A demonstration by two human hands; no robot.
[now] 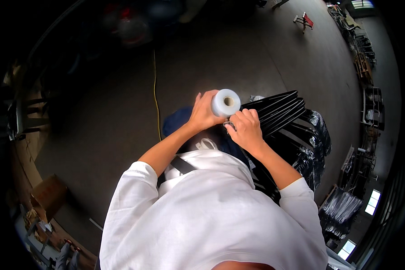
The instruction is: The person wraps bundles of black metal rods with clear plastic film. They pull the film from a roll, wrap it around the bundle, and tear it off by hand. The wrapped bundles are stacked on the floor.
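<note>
White film roll (225, 102), its hollow core facing up, sits in the left hand (203, 112), fingers curled round its side. Just right of the roll, the right hand (245, 129) pinches a clear strip of film (230, 123) hanging below it, fingers closed narrow. Black rods (279, 110) in a bundle run out to the roll's right, partly film-wrapped. A yellow cable (155, 90) crosses the floor (238, 49) well left of the roll.

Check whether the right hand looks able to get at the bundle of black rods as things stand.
Probably yes. The right hand sits at the roll of clear film that the left hand holds, and the bundle of black rods lies just beside it on the right, with nothing visible between them.
</note>
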